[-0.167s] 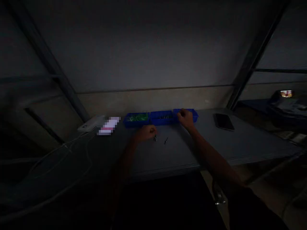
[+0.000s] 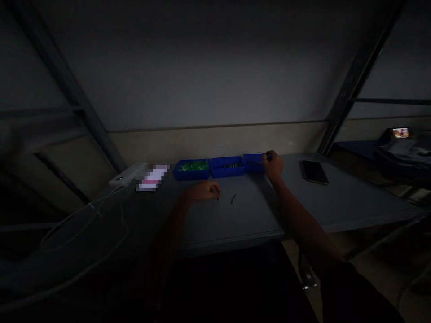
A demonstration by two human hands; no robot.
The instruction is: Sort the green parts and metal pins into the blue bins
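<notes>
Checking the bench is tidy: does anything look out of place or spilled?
One small dark part lies loose on the table, outside the blue trays, beside the left hand. Nothing else stands out; the picture is dim.

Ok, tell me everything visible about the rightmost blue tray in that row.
The rightmost blue tray is a small, shallow, open-topped box, plastic by its look, sitting flat at the back of the grey table. The middle blue tray stands right beside its left side. The right hand covers its right end. Its contents are too dark to tell.
</notes>
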